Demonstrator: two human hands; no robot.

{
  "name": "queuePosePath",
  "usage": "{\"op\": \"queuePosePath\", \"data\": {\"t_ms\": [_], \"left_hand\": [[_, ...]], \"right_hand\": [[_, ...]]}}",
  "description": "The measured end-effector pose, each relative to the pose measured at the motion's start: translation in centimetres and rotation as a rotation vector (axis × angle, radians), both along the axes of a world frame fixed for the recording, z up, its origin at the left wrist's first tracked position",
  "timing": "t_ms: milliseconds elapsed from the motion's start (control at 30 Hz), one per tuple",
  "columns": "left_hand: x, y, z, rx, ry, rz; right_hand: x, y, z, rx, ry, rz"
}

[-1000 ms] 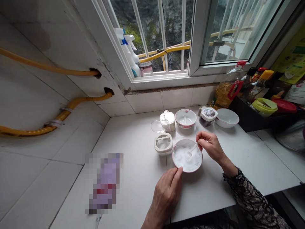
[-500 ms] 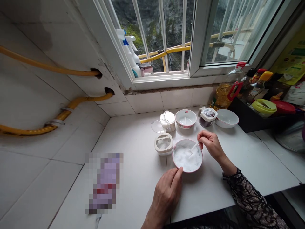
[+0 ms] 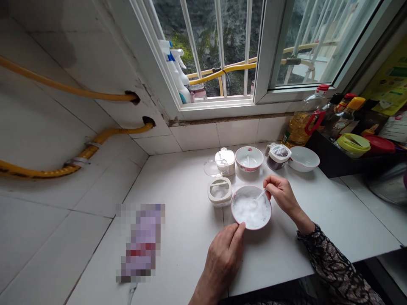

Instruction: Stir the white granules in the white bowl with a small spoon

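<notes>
A bowl [image 3: 234, 212] with a thin pink rim stands on the white tiled counter, holding loose white granules [image 3: 249, 212]. My left hand [image 3: 224, 252] pinches the bowl's near rim between thumb and fingers. At the bowl's right side, my right hand [image 3: 281, 192] is closed on the handle of a small white spoon [image 3: 260, 195], whose tip lies in the granules. Touching distance to the left is a square seasoning jar [image 3: 219, 201] with its clear lid [image 3: 213, 167] tipped up; what it holds is hard to make out.
Behind stand a white-lidded jar [image 3: 225, 157], a flowered bowl [image 3: 249, 165] with a spoon inside, a jar of dark contents [image 3: 277, 160] and a white bowl [image 3: 303, 165]. An oil bottle [image 3: 300, 123] and a black rack [image 3: 330, 159] are at right. A blurred purple packet [image 3: 143, 241] lies left.
The spoon's tip has shifted slightly within the granules. Both hands keep their grip, and the whole view has moved a little.
</notes>
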State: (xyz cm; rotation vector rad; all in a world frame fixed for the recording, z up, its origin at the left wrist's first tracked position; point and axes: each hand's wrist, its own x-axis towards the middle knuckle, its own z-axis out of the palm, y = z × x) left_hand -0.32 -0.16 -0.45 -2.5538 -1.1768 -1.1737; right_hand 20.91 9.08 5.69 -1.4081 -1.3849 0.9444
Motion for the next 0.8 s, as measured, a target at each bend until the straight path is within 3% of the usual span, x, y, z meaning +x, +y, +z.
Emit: {"op": "queuePosePath", "data": {"t_ms": [267, 533, 667, 800], "left_hand": [[0.0, 0.0, 0.1, 0.018, 0.002, 0.002], [0.1, 0.1, -0.2, 0.020, -0.006, 0.007], [0.0, 0.0, -0.2, 0.023, -0.001, 0.011], [0.0, 0.1, 0.0, 0.019, 0.001, 0.007]], "right_hand": [[0.2, 0.4, 0.1, -0.099, 0.243, 0.022], [-1.0, 0.5, 0.9, 0.003, 0.372, 0.032], [-2.6, -0.3, 1.7, 0.167, 0.261, 0.095], [-4.4, -1.0, 1.3, 0.556, -0.159, 0.136]]}}
